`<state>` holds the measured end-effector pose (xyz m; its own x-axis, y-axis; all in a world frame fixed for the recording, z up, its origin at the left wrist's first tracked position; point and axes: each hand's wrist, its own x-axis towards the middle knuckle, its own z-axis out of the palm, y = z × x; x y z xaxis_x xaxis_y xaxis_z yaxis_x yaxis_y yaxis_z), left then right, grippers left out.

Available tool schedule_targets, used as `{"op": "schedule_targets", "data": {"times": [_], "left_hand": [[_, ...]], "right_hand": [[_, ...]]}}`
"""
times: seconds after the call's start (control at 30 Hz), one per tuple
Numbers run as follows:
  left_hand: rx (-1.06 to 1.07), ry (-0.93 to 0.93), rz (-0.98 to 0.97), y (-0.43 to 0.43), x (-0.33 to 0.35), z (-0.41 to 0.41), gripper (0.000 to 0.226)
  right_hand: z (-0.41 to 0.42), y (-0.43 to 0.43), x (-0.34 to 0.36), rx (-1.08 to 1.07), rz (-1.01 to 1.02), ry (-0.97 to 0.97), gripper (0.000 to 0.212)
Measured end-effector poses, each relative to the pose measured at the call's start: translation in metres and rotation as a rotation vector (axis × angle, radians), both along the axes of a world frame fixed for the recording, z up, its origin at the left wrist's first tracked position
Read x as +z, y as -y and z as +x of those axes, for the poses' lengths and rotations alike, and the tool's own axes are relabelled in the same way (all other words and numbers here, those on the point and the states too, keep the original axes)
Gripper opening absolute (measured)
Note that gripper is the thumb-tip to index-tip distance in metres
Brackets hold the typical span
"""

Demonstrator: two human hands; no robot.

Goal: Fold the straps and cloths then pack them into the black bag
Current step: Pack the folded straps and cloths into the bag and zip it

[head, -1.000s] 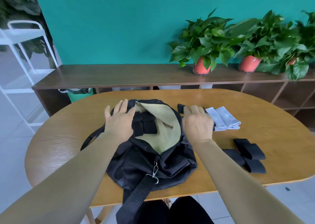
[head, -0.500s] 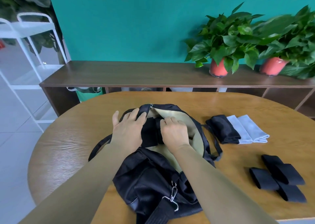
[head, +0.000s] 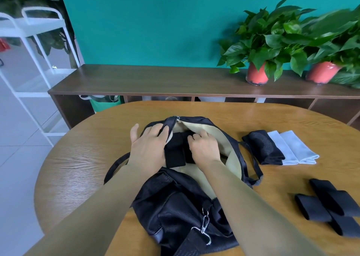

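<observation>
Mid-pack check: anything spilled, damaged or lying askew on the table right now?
Nothing is spilled or visibly damaged. The only untidy spot is at the right of the table, where the folded black straps lie crossed over one another rather than in a neat stack.

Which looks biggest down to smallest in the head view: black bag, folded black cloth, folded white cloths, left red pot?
1. black bag
2. folded black cloth and folded white cloths: about alike, so not ranked
3. left red pot, though it stands farther back, so its true size is unsure
</observation>
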<state>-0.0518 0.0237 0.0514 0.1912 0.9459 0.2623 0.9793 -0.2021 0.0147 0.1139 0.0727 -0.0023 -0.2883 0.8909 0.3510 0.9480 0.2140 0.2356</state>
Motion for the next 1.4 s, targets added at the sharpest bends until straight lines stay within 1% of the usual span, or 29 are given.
{"op": "schedule_targets", "data": {"times": [0.2, 0.3, 0.37, 0.5, 0.6, 0.7, 0.77, 0.87, 0.97, 1.03, 1.13, 1.2, 1.27, 1.37, 1.4], "left_hand": [[0.005, -0.032, -0.002, -0.001, -0.001, 0.0, 0.068], [-0.007, -0.044, -0.013, 0.001, 0.001, 0.0, 0.071], [-0.017, -0.041, -0.011, 0.003, 0.002, 0.001, 0.069], [-0.024, -0.066, -0.019, 0.011, 0.005, 0.005, 0.062], [-0.029, -0.078, -0.027, 0.024, 0.008, 0.014, 0.06], [-0.042, -0.073, -0.035, 0.038, 0.01, 0.029, 0.061], [-0.051, -0.076, -0.039, 0.046, 0.01, 0.04, 0.061], [-0.063, -0.09, -0.043, 0.056, 0.009, 0.058, 0.061], [-0.075, -0.107, -0.029, 0.064, 0.009, 0.076, 0.061], [-0.083, -0.112, -0.02, 0.069, 0.01, 0.087, 0.061], [-0.089, -0.133, -0.03, 0.074, 0.013, 0.1, 0.06], [-0.087, -0.145, -0.038, 0.077, 0.015, 0.104, 0.059], [-0.084, -0.155, -0.043, 0.08, 0.017, 0.107, 0.06], [-0.072, -0.179, -0.045, 0.081, 0.018, 0.105, 0.061], [-0.065, -0.187, -0.049, 0.081, 0.018, 0.103, 0.062]], "right_hand": [[-0.005, 0.0, 0.001, 0.018, 0.015, 0.066, 0.024], [-0.002, 0.003, 0.006, 0.016, -0.042, 0.095, 0.013], [0.0, 0.009, 0.013, 0.027, -0.015, 0.082, 0.015], [0.004, 0.028, 0.03, -0.003, -0.038, 0.109, 0.018], [0.016, 0.047, 0.04, 0.013, 0.064, 0.076, 0.025], [0.038, 0.073, 0.041, 0.033, 0.204, 0.043, 0.018], [0.059, 0.093, 0.039, 0.012, 0.263, -0.004, 0.015], [0.101, 0.13, 0.028, -0.035, 0.314, -0.093, 0.023], [0.145, 0.164, 0.012, -0.128, 0.279, -0.103, 0.033], [0.172, 0.182, 0.0, -0.26, 0.209, -0.08, 0.035], [0.197, 0.197, -0.014, -0.489, 0.033, -0.069, 0.033], [0.202, 0.203, -0.022, -0.587, -0.101, -0.079, 0.036], [0.202, 0.204, -0.028, -0.589, -0.146, -0.112, 0.036], [0.191, 0.207, -0.021, -0.49, -0.177, -0.109, 0.026], [0.188, 0.206, -0.019, -0.465, -0.182, -0.098, 0.025]]}}
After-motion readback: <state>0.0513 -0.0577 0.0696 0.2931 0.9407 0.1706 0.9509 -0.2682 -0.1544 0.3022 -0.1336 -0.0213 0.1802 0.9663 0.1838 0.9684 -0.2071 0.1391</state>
